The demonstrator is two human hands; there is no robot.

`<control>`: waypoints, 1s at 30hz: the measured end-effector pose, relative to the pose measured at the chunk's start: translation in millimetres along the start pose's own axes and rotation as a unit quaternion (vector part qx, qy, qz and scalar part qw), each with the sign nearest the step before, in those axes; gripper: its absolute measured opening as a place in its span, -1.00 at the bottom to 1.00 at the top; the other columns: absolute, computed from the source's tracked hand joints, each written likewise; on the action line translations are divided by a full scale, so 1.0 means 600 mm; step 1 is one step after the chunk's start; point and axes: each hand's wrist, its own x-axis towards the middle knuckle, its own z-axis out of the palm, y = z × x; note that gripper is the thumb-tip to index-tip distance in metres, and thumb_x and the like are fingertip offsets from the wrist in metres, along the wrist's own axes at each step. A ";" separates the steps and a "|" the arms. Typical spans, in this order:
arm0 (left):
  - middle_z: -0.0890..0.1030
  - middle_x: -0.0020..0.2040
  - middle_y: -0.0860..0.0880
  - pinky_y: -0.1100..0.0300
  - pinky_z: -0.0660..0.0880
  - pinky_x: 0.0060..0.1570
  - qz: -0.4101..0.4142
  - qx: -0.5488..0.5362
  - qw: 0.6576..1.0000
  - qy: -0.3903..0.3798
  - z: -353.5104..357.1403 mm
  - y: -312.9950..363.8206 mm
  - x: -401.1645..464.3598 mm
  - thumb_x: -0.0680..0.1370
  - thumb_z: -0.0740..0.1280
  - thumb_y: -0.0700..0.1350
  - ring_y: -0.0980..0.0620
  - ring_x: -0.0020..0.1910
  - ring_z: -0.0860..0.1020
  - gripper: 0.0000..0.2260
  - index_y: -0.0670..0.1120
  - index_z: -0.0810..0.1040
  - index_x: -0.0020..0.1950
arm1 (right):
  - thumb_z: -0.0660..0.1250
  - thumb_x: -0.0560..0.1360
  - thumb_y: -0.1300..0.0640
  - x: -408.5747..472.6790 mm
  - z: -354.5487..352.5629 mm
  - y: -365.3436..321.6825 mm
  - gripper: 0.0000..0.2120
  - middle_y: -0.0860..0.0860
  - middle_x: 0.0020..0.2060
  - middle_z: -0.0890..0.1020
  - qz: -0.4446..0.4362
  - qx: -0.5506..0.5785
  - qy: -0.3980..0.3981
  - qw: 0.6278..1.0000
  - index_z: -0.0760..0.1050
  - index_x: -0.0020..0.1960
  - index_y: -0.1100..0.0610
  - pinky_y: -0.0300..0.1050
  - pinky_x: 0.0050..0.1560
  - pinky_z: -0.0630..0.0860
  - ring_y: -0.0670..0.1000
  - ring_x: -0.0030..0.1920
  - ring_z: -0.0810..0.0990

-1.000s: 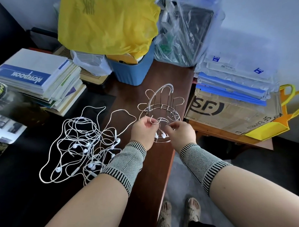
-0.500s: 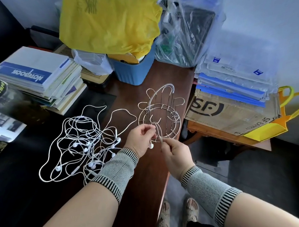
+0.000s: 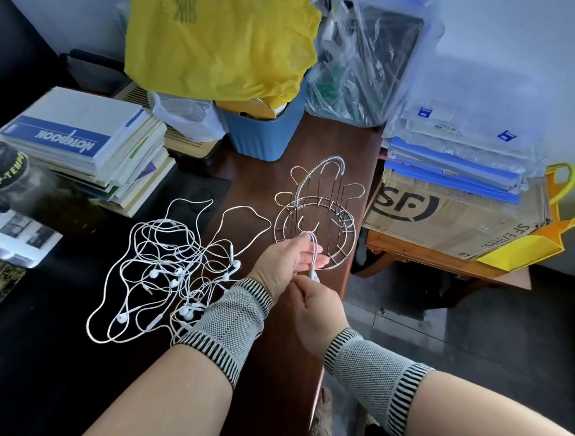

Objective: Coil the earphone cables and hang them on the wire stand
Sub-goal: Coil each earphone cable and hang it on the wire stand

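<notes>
The left hand (image 3: 286, 264) pinches a thin white earphone cable (image 3: 314, 249) at the near rim of the round silver wire stand (image 3: 315, 213). The right hand (image 3: 316, 310) at 6 o'clock pinches the same cable lower down. A messy pile of white earphone cables (image 3: 169, 265) lies at 9 o'clock. A blue plastic bin (image 3: 262, 133) stands at 12 o'clock, a brown cardboard box (image 3: 451, 217) at 3 o'clock.

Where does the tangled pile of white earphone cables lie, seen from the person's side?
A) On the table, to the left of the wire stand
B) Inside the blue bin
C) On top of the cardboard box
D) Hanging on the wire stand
A: the tangled earphone cables are spread flat on the dark table, left of the wire stand, while both hands hold one separate cable in front of the stand.
</notes>
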 end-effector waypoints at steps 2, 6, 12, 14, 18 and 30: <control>0.68 -0.24 -0.12 0.15 0.56 -0.08 0.018 0.053 0.998 -0.018 -0.001 0.003 0.002 0.63 0.24 -0.18 0.07 -0.23 0.68 -0.82 -0.20 0.56 -0.10 | 0.19 0.59 0.12 0.005 0.007 0.005 -0.81 -0.01 -0.27 0.62 0.031 0.011 0.002 0.999 0.57 -0.09 0.09 -0.12 -0.20 0.41 0.02 -0.25 0.52; 0.61 -0.39 -0.09 0.14 0.59 -0.19 0.009 0.041 0.998 -0.036 0.001 0.012 0.006 0.59 0.26 -0.29 0.00 -0.32 0.63 -0.88 -0.22 0.53 -0.13 | 0.21 0.58 0.01 0.023 0.021 0.029 -0.70 -0.03 -0.40 0.60 0.162 0.083 -0.013 0.983 0.53 -0.28 0.05 -0.07 -0.25 0.50 0.02 -0.36 0.55; 0.47 -0.49 0.03 0.15 0.45 -0.28 -0.026 0.009 0.999 -0.032 0.000 0.004 0.022 0.59 0.31 -0.25 0.04 -0.23 0.62 -0.87 -0.11 0.49 -0.15 | 0.30 0.55 0.07 0.038 -0.001 0.067 -0.74 -0.03 -0.49 0.55 0.252 0.216 0.006 0.943 0.59 -0.29 0.08 -0.07 -0.36 0.39 0.01 -0.48 0.41; 0.55 -0.36 -0.01 0.15 0.52 -0.16 -0.017 0.023 0.999 -0.027 -0.001 -0.001 0.026 0.58 0.31 -0.27 0.03 -0.11 0.61 -0.86 -0.11 0.48 -0.16 | 0.30 0.53 0.09 0.049 -0.024 0.074 -0.75 -0.01 -0.49 0.52 0.249 0.209 0.030 0.945 0.58 -0.27 0.16 -0.06 -0.35 0.39 0.01 -0.45 0.41; 0.64 0.01 -0.17 -0.06 0.59 -0.08 0.022 0.081 0.997 -0.001 -0.010 -0.008 0.034 0.57 0.33 -0.28 -0.01 -0.05 0.63 -0.93 -0.14 0.51 -0.08 | 0.33 0.50 0.10 0.070 -0.064 0.066 -0.78 0.02 -0.47 0.48 0.231 0.215 0.093 0.944 0.57 -0.27 0.19 -0.07 -0.33 0.36 0.00 -0.40 0.39; 0.67 -0.20 0.00 0.23 0.57 -0.07 0.143 0.238 0.955 0.105 -0.013 -0.020 0.056 0.54 0.40 -0.13 0.14 -0.27 0.64 -0.66 0.07 0.47 0.30 | 0.22 0.57 0.12 0.068 -0.114 0.014 -0.72 0.02 -0.47 0.48 0.105 0.180 0.187 0.960 0.50 -0.28 0.21 -0.09 -0.33 0.42 -0.07 -0.43 0.39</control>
